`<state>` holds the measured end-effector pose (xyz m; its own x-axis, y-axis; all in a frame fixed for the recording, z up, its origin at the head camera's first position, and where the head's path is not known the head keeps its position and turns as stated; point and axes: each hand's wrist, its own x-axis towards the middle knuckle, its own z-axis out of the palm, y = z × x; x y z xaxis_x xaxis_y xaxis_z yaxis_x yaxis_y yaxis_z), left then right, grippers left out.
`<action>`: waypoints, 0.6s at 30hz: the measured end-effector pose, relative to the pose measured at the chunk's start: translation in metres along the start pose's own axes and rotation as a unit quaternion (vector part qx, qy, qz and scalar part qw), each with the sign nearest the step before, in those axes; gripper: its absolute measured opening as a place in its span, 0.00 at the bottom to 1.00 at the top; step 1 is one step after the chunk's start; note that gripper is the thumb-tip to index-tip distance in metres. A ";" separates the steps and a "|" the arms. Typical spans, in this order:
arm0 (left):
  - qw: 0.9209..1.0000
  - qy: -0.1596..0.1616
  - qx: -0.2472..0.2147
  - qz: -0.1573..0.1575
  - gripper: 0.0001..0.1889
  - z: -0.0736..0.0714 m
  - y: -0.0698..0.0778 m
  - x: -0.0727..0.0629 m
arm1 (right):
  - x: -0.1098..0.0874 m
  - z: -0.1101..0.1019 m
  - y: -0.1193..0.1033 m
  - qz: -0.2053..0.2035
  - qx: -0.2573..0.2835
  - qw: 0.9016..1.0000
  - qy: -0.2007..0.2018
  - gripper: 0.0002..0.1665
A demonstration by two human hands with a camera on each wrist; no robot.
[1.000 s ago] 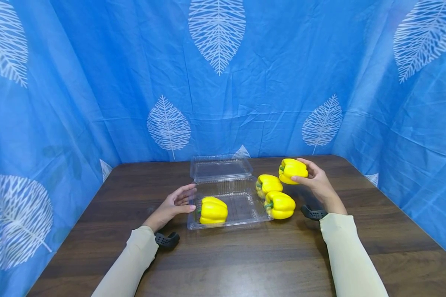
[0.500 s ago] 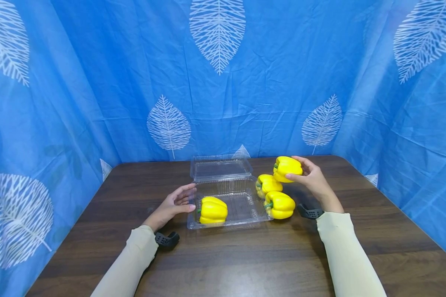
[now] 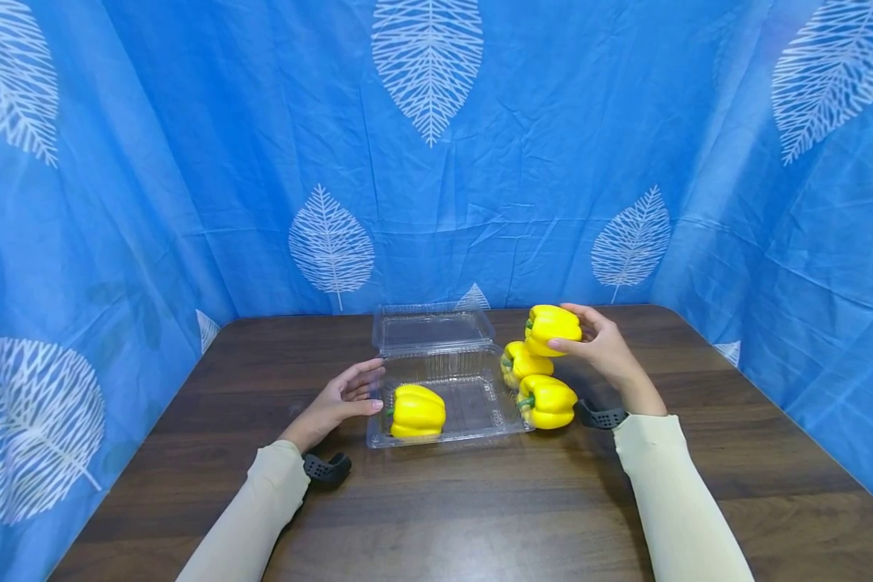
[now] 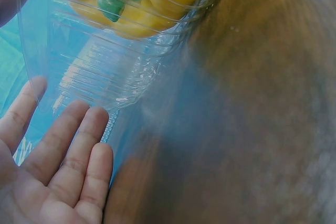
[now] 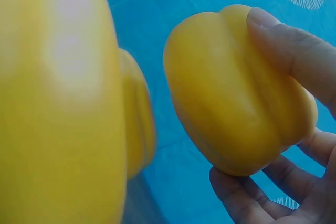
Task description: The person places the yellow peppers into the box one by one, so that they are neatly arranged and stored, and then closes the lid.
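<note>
My right hand (image 3: 606, 356) holds a yellow bell pepper (image 3: 555, 328) between thumb and fingers, raised above the table; the right wrist view shows this bell pepper (image 5: 236, 87) gripped from the side. Two more yellow peppers, a rear one (image 3: 529, 364) and a front one (image 3: 550, 402), lie at the right side of a clear plastic clamshell box (image 3: 473, 404). Inside the box, at its left, sits another yellow pepper (image 3: 418, 411). My left hand (image 3: 338, 408) is at the box's left wall, fingers extended; in the left wrist view its fingertips (image 4: 96, 119) lie close to the ribbed plastic.
The box's lid (image 3: 432, 327) lies folded back behind it, towards the far edge of the brown wooden table (image 3: 436, 501). A blue curtain (image 3: 480, 202) with white leaf prints hangs around the back and sides.
My right hand has moved left with its bell pepper, which now overlaps the rear pepper in the head view. The left hand, the box and the other peppers have stayed in place.
</note>
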<state>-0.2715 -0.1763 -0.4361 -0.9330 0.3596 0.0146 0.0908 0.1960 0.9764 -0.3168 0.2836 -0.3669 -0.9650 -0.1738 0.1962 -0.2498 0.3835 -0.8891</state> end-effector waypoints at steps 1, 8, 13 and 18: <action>1.000 0.000 0.000 0.000 0.42 0.000 0.000 0.000 | 0.000 0.001 -0.001 -0.001 -0.003 1.000 -0.001 0.47; 1.000 0.000 0.002 -0.001 0.41 0.000 -0.001 0.001 | 0.003 0.004 -0.006 -0.006 -0.018 1.000 -0.010 0.49; 1.000 0.000 0.000 0.000 0.41 0.000 -0.001 0.001 | 0.003 0.006 -0.010 -0.013 -0.026 0.999 -0.014 0.48; 1.000 -0.001 -0.001 0.003 0.41 -0.001 -0.001 0.001 | 0.003 0.009 -0.014 -0.024 -0.026 0.999 -0.018 0.47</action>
<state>-0.2726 -0.1772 -0.4364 -0.9320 0.3619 0.0212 0.0963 0.1909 0.9769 -0.3154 0.2695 -0.3575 -0.9489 -0.2242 0.2220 -0.2997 0.4205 -0.8563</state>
